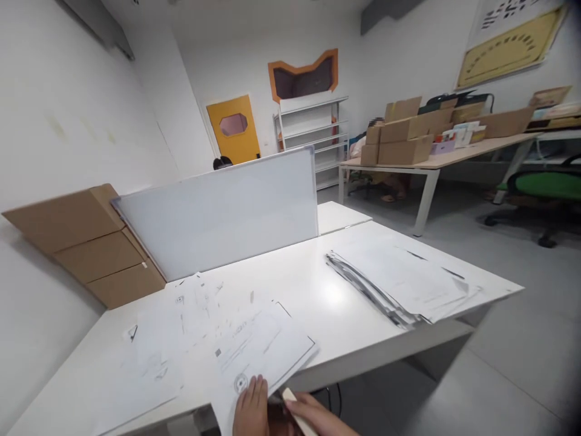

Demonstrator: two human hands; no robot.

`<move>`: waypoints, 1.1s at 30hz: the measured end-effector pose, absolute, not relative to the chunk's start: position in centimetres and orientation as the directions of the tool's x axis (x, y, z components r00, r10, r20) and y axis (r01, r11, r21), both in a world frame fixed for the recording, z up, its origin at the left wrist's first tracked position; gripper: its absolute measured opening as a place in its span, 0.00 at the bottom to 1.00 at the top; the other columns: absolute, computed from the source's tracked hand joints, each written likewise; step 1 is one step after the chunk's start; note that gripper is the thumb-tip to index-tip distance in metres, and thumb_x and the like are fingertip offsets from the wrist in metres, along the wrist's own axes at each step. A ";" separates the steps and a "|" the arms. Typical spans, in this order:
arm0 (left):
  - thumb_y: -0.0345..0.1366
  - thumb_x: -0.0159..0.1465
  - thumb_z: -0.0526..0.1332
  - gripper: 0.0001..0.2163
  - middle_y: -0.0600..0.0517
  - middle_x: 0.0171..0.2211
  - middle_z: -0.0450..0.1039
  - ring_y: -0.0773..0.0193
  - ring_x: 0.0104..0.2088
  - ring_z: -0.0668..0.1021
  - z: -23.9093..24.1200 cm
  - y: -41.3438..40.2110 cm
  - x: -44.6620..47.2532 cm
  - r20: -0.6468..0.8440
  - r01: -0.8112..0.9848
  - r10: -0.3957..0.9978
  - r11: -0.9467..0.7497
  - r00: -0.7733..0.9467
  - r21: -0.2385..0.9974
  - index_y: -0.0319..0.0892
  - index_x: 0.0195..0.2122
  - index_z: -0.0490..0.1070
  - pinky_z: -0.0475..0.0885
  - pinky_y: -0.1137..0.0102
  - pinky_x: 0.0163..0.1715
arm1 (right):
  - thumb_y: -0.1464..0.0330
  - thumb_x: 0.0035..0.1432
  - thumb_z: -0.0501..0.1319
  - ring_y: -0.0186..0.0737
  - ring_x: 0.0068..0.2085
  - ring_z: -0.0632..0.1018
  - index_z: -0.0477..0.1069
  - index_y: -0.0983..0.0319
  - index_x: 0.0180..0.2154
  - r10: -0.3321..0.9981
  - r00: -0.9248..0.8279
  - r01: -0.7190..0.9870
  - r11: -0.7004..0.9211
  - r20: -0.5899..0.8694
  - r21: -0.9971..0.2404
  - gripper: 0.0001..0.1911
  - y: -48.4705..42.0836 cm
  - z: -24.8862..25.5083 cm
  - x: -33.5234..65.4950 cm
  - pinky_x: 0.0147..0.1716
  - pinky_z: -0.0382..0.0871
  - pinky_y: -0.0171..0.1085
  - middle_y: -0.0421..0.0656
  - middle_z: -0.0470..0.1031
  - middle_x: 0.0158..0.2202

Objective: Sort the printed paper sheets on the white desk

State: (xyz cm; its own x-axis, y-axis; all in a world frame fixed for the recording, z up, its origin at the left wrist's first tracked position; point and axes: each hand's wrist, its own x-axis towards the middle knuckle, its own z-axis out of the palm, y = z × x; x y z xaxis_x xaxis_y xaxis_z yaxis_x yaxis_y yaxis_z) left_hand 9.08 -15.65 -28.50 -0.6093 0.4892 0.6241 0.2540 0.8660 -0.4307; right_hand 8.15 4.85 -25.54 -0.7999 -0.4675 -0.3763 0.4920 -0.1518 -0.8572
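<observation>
My left hand point(252, 404) lies flat on a printed sheet of paper point(267, 345), fingers stretched out beside a round printed emblem near the sheet's lower corner. The sheet rests at the table's front edge. My right hand point(313, 413) is closed around a cream-coloured, narrow tool point(296, 412) just past that edge; its kind is hard to make out, and its far end is dark and blurred. Other printed sheets point(149, 363) and small paper scraps point(213, 293) are spread over the left side of the white table point(290, 275).
A thick stack of papers point(399, 281) sits on the table's right side. A white divider panel point(227, 212) stands at the back, with cardboard boxes point(104, 248) to its left. Beyond are a table with boxes point(403, 142), a seated person point(358, 147) and a green chair point(544, 184).
</observation>
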 end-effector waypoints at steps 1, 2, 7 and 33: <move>0.22 0.55 0.48 0.20 0.54 0.42 0.79 0.66 0.43 0.79 -28.0 -15.6 9.2 0.626 0.266 0.527 0.844 -0.575 -0.466 0.40 0.44 0.73 0.75 0.70 0.35 | 0.48 0.42 0.68 0.45 0.35 0.78 0.74 0.64 0.37 -0.517 -0.786 0.504 -0.219 -0.339 -0.835 0.28 4.1 -25.0 8.1 0.38 0.72 0.40 0.47 0.77 0.31; 0.24 0.56 0.48 0.19 0.54 0.42 0.79 0.66 0.42 0.79 -27.5 -15.6 9.2 0.630 0.272 0.556 0.825 -0.541 -0.495 0.40 0.43 0.73 0.74 0.70 0.35 | 0.49 0.40 0.69 0.44 0.37 0.78 0.74 0.65 0.36 -0.554 -0.780 0.505 -0.282 -0.292 -0.816 0.29 3.4 -24.5 7.9 0.42 0.71 0.39 0.47 0.77 0.32; 0.28 0.57 0.49 0.16 0.53 0.41 0.79 0.63 0.42 0.78 -25.2 -14.7 10.0 0.672 0.259 0.547 0.834 -0.499 -0.487 0.39 0.42 0.73 0.71 0.67 0.39 | 0.50 0.43 0.68 0.41 0.34 0.78 0.75 0.67 0.35 -0.584 -0.769 0.514 -0.325 -0.259 -0.794 0.27 2.0 -23.2 7.7 0.41 0.70 0.38 0.46 0.76 0.28; 0.27 0.65 0.50 0.14 0.51 0.45 0.77 0.62 0.49 0.75 -27.1 -13.9 12.5 0.764 0.395 0.388 0.899 -0.515 -0.191 0.38 0.45 0.73 0.60 0.66 0.58 | 0.43 0.44 0.62 0.28 0.13 0.64 0.72 0.69 0.23 -0.499 -0.768 0.591 -0.315 -0.400 -0.742 0.32 0.3 -24.3 9.5 0.12 0.52 0.28 0.40 0.65 0.12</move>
